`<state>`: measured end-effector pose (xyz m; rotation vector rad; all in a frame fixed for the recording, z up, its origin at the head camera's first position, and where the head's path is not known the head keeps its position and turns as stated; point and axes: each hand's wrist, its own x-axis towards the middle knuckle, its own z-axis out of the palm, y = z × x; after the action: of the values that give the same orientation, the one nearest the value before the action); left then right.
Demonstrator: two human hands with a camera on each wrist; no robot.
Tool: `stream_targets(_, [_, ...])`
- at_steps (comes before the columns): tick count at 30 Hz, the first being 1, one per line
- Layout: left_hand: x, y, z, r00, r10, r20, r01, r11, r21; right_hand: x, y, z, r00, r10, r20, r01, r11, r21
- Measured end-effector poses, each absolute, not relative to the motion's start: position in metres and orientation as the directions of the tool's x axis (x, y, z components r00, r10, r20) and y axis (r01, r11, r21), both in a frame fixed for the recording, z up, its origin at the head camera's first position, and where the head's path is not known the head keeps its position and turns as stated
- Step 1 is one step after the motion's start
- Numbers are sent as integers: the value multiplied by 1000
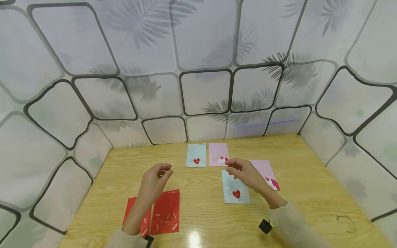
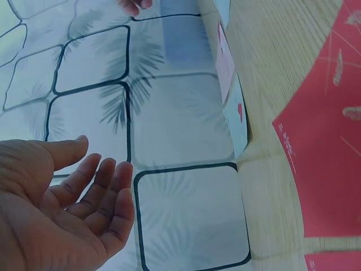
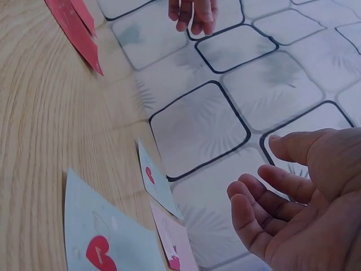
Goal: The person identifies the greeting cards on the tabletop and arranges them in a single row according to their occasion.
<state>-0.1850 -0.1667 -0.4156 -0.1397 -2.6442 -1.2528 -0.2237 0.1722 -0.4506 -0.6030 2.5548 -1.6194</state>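
My left hand point(image 1: 156, 181) hovers above the table, over the inner side of two red cards, a left one point(image 1: 129, 206) and a right one point(image 1: 166, 210). Its fingers bend loosely with nothing between them, and the forearm partly covers the left card. On the other side my right hand point(image 1: 246, 174) hangs in the air, also holding nothing. Beneath it lie a light blue card with a red heart point(image 1: 234, 186) and a pink card point(image 1: 263, 167), partly hidden by that hand. Farther back, a second light blue card point(image 1: 196, 153) sits beside another pink card point(image 1: 217, 151).
A light wooden table point(image 1: 102, 196) carries all the cards. Pale fabric point(image 1: 206, 93) with dark rounded outlines and fern prints rises behind it and along both sides. Near the right sleeve shows a small black block point(image 1: 265, 226).
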Motion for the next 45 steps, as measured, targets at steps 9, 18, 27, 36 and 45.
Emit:
stream_targets(9, [-191,-144,-415,-965,19,262,225,572,788,-222,198,-450,-935,-306,181,-297,394,-870])
stream_targets(18, [-198,-121,-420,-950,59,306,293,506,811,-222,220,-453,-954,-264,142,-243,407,-880])
stream_targets(27, [-210,-97,-435,-947,120,300,320,460,828,-224,238,-460,-958,-245,148,-243,420,-874])
stream_targets(36, [-226,-81,-453,-955,160,251,297,445,845,-234,254,-474,-970,-210,126,-210,449,-869])
stream_targets(45, [-242,-58,-464,-968,161,194,249,485,838,-236,255,-480,-976,-189,109,-184,449,-874])
